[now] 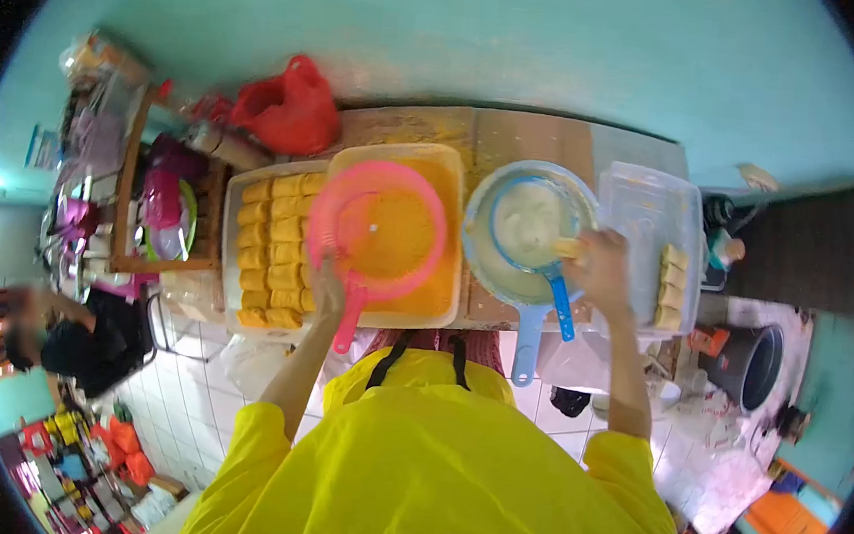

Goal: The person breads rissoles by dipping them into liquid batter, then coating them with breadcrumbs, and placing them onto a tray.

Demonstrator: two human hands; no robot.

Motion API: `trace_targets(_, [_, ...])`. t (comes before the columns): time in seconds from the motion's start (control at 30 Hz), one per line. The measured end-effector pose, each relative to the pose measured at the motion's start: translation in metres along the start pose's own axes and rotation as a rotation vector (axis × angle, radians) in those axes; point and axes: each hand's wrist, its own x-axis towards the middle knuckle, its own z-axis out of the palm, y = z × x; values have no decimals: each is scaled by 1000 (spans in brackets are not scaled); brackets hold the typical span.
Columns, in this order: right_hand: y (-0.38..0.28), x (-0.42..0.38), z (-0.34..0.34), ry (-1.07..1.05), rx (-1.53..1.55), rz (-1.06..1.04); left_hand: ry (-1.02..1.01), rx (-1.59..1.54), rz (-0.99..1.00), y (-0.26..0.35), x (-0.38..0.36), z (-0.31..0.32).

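Observation:
My right hand (602, 269), blurred by motion, pinches a pale rolled snack (568, 248) over the right rim of a small blue-handled strainer (562, 300). That strainer sits in creamy white batter inside a larger light blue dipper (527, 350). On the left, my left hand (329, 287) is at the lower left rim of a pink sieve (435, 200), its fingers extended upward and partly blurred. The sieve rests in a tray (446, 314) of orange crumbs. Coated orange rolls (288, 252) lie in rows beside it. Several pale rolls (671, 286) line a clear plastic container (644, 184).
A red plastic bag (294, 111) sits at the table's back left, near a wooden shelf (131, 173). Right of the table is a dark bucket (762, 369). Another person (90, 341) sits at far left. A teal wall (525, 44) borders the table's back.

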Motion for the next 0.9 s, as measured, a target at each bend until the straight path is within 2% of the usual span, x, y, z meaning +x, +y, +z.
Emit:
trace_targets(0.03, [-7,9,18,-114,-22,12,-13,-4,1,-10,5,-1])
trace_targets(0.07, [-11,8,38,-19,16,-28,-29,3,0,-21,10,-3])
trace_targets(0.1, [-18,8,49,-14,-93,-100,-48,12,-1,-32,16,-8])
trace_targets(0.17, [-13,13,66,-168,13,-104,-104,60,-5,-50,23,-19])
trace_targets(0.2, [-4,12,57,-104,-22,-76,-154,123,2,-15,7,-17])
trace_targets(0.27, [14,12,39,22,-82,-40,-231,-184,-94,-76,50,-44])
trace_targets(0.33, [68,7,20,-88,-120,276,-104,-289,-109,-36,22,-21])
trace_targets(0.37, [108,-5,23,4,-226,321,-28,-342,-117,-20,9,-11])
trace_targets(0.4, [153,-19,28,96,-329,358,-67,-278,-92,-24,6,-9])
trace_targets(0.47, [226,-35,22,36,-427,546,-124,-135,-42,-32,2,-23])
trace_targets(0.53, [267,-57,14,-20,-465,513,-130,-257,-191,-44,12,-38])
trace_targets(0.6, [313,-81,30,-77,-631,402,-69,-244,-240,-64,5,-47])
trace_targets(0.67, [291,-58,-3,-317,-395,552,32,-97,-201,-82,-3,-40])
trace_targets(0.73, [310,-69,-1,-260,-478,361,59,-59,-151,-60,-17,-31])
trace_targets(0.77, [314,-71,-3,-297,-516,319,72,-39,-128,-51,-23,-27])
trace_targets(0.83, [314,-72,-15,-299,-526,241,162,-298,-260,-58,-24,-24])
trace_targets(0.9, [317,-73,-27,-280,-468,204,180,-165,-184,-81,-23,-28])
